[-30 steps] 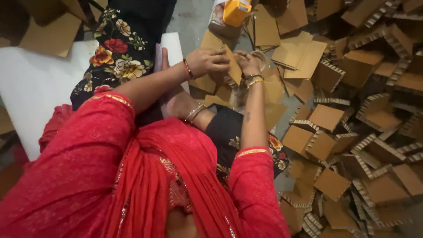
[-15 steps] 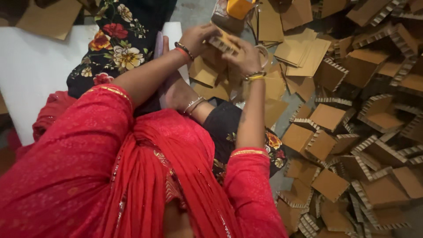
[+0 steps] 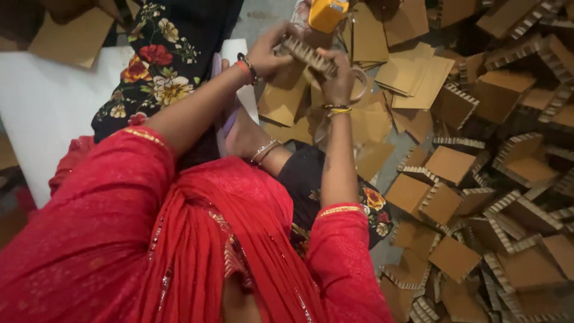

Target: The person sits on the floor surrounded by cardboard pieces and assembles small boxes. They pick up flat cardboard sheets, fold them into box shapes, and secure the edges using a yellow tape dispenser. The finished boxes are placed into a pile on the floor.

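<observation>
Cardboard pieces (image 3: 454, 161) litter grey floor (image 3: 388, 173); both hands grip corrugated strip (image 3: 308, 55).

Probably a packaging workshop floor: heaps of honeycomb cardboard pieces (image 3: 478, 179) at right, flat cardboard sheets (image 3: 412, 75) farther off.

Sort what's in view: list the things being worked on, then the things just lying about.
In hand:
left hand
right hand
cardboard strip, held between both hands

Lying about:
yellow tool
flat cardboard sheets
pile of folded cardboard pieces
white board
</observation>
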